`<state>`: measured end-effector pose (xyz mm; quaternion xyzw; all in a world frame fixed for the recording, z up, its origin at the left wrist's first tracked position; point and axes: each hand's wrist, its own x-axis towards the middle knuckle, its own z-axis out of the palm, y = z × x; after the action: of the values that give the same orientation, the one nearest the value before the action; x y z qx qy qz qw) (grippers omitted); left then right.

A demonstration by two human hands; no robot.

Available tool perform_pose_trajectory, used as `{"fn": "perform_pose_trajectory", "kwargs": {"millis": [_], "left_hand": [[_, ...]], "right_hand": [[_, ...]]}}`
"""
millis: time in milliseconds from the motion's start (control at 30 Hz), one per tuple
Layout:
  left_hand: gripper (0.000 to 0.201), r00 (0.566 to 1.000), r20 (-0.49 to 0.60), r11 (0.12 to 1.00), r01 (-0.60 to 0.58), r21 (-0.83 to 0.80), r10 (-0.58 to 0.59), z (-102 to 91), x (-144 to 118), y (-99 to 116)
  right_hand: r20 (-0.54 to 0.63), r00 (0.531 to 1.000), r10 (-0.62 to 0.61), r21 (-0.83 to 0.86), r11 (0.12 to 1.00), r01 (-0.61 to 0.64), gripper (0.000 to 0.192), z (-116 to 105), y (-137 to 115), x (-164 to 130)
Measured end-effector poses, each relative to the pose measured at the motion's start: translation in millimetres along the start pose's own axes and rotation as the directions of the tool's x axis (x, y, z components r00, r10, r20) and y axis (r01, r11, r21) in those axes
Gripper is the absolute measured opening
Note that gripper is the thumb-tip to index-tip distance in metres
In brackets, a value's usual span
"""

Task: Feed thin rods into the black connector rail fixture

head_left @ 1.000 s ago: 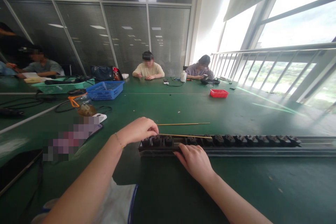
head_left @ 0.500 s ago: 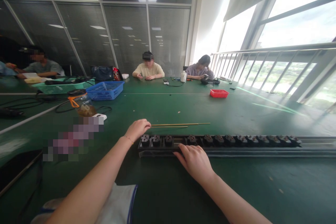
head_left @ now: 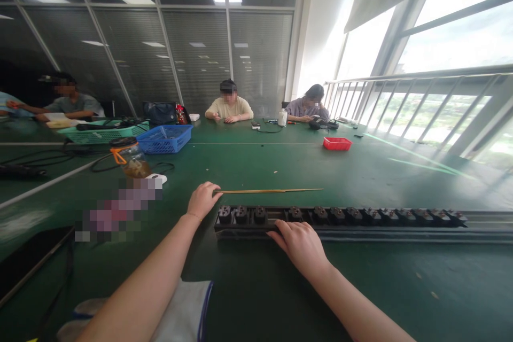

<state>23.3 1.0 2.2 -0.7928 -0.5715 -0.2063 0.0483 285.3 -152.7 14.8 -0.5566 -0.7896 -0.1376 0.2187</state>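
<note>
My left hand (head_left: 203, 200) is closed, pinching thin brass-coloured rods (head_left: 264, 191) at their left end. The rods lie almost level, pointing right, just behind a long black power strip housing (head_left: 248, 234). Several round black socket modules (head_left: 294, 215) sit in a row along this housing, with a gap between the third and fourth from the left. Over that gap my right hand (head_left: 300, 240) grips the housing, its thumb at the front side and its fingers on top. What lies under those fingers is hidden.
Beyond the rods stands a red tray (head_left: 337, 144). To the left are a blue basket (head_left: 168, 140), a green basket (head_left: 102, 133), a jar (head_left: 130, 157) and cables. A grey cloth item (head_left: 188, 304) lies under my left forearm. Several people sit across the green table (head_left: 240, 165).
My left hand has moved slightly left, and the rods, spread apart before, now lie close together. My right hand stays at the same place on the housing.
</note>
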Motion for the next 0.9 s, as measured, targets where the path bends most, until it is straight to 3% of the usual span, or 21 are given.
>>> {"fn": "perform_pose_trajectory", "kwargs": {"millis": [233, 500, 667, 900], "left_hand": [[0.029, 0.996, 0.010, 0.994, 0.091, 0.068, -0.092, 3.0, -3.7, -4.7], [0.027, 0.998, 0.004, 0.995, 0.060, 0.082, -0.060, 3.9, -2.9, 5.8], [0.026, 1.000, -0.023, 0.994, 0.009, 0.106, -0.006, 8.6, -0.3, 2.7], [0.027, 1.000, 0.001, 0.998, 0.025, 0.065, -0.025, 13.4, 3.3, -1.8]], "right_hand": [[0.015, 1.000, 0.003, -0.007, 1.000, -0.003, 0.019, -1.3, -0.1, 0.4], [0.034, 0.999, 0.002, 0.000, 1.000, -0.002, 0.020, -3.2, -0.1, 0.6], [0.119, 0.993, 0.009, 0.000, 1.000, -0.009, 0.024, -8.4, 1.8, 6.8], [0.139, 0.990, 0.024, -0.047, 0.999, -0.017, 0.028, -20.8, 27.2, -4.8]]}}
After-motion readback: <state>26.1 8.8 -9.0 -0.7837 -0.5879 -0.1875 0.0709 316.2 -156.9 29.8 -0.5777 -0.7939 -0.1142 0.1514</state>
